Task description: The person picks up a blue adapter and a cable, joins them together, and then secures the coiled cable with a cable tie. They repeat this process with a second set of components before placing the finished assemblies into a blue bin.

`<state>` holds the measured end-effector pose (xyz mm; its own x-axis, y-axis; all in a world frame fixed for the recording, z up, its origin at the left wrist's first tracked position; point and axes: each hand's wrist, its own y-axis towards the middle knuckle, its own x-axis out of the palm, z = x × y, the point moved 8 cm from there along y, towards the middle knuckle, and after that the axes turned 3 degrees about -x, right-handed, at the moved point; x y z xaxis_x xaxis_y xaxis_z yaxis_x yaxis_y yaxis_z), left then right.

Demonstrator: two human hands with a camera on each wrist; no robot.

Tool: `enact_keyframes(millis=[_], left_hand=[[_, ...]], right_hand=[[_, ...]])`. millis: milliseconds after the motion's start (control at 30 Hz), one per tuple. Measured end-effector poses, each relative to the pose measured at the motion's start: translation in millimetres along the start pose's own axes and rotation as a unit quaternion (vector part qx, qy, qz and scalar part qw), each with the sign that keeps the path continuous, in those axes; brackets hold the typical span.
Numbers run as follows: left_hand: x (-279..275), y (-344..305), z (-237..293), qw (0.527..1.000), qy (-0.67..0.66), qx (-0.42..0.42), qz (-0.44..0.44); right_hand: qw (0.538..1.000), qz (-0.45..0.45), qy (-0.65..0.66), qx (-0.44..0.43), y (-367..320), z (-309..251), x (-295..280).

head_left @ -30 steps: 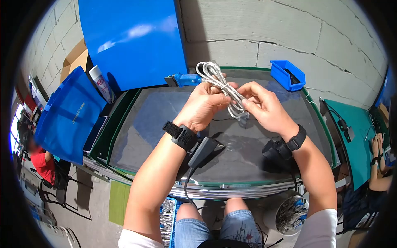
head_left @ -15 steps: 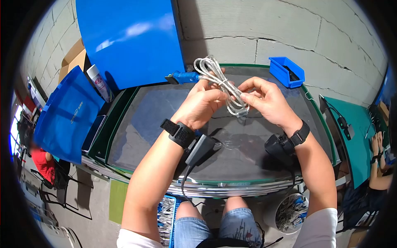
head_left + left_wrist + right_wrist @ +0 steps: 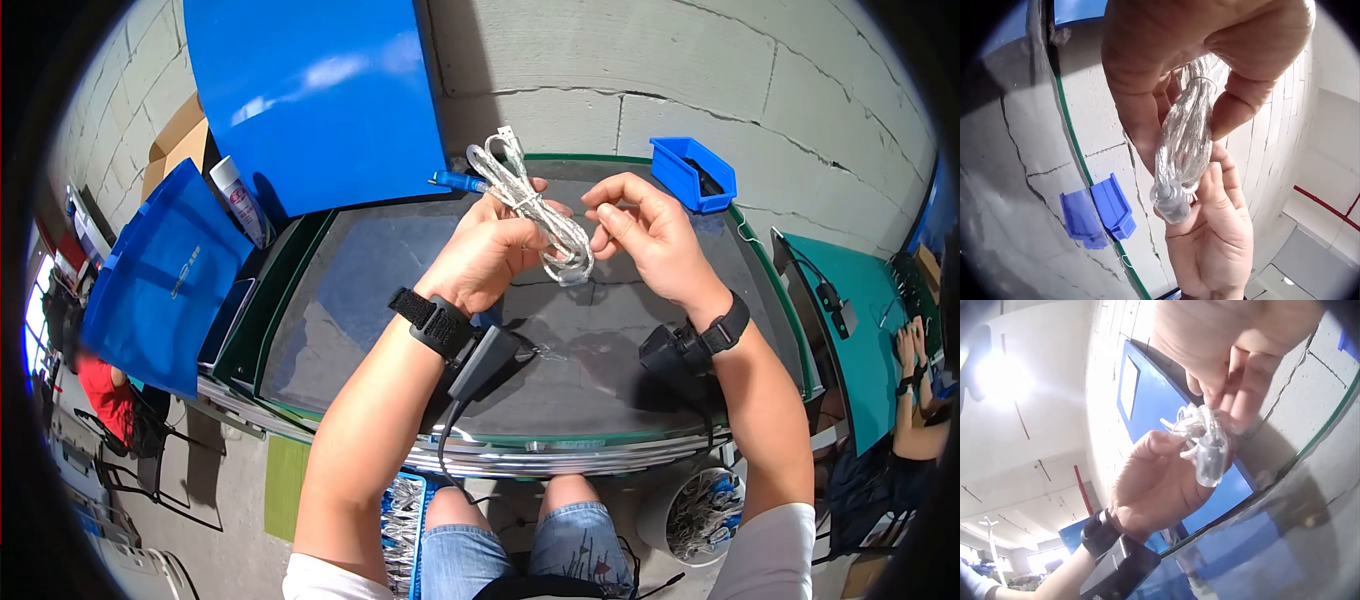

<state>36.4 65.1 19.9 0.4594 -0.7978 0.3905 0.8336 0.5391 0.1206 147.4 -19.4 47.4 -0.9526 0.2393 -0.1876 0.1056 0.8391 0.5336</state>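
My left hand (image 3: pixel 490 245) grips a coiled, silvery clear USB cable (image 3: pixel 560 235) over the table, bound round its middle by a thin tie (image 3: pixel 1200 81). A metal USB plug (image 3: pixel 506 135) stands up at the bundle's top, and a blue translucent connector (image 3: pixel 460 181) sticks out to the left. At the lower end of the coil shows a clear plastic piece (image 3: pixel 1211 464). My right hand (image 3: pixel 650 240) is just right of the coil, fingers loosely bent, thumb near the index fingertip; nothing shows between them.
Beneath my hands lies the dark table mat (image 3: pixel 400 370). A blue bin (image 3: pixel 695 175) stands at the back right. Left are a spray can (image 3: pixel 240 200) and a blue panel (image 3: pixel 165 280). A bucket of cables (image 3: pixel 700 515) and a blue crate of cables (image 3: pixel 404 530) are below the table.
My right hand has moved off the coil, slightly to the right. In my left hand the bundle has turned, so the USB plug now shows on top and the blue connector looks narrower.
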Motion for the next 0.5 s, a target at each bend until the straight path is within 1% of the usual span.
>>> enact_keyframes(millis=[67,133,167,233,300,367,433,500], left_hand=[[-2,1,1,1.0,-0.005,0.014,0.004],[-2,1,2,1.0,-0.009,0.028,0.007],[-2,0,3,0.999,0.004,0.034,0.013],[-3,1,4,0.999,0.017,0.04,0.02],[-2,2,1,0.999,0.017,0.027,0.007],[-2,2,0,1.0,0.015,0.019,-0.001],[-1,1,-1,1.0,0.013,0.011,-0.009],[1,-1,1,1.0,0.001,0.021,-0.011]], right_hand=[[1.0,0.0,-0.002,0.005,1,1,0],[0.998,-0.046,-0.038,0.022,-1,7,7],[0.998,-0.044,-0.021,0.033,-1,8,9],[0.998,-0.055,-0.035,0.023,0,9,8],[0.996,-0.067,-0.05,0.013,-1,7,10],[0.996,-0.086,-0.001,0.012,-3,3,17],[0.996,-0.09,0.002,0.01,-3,4,16],[0.996,-0.094,0.004,0.008,-3,3,16]])
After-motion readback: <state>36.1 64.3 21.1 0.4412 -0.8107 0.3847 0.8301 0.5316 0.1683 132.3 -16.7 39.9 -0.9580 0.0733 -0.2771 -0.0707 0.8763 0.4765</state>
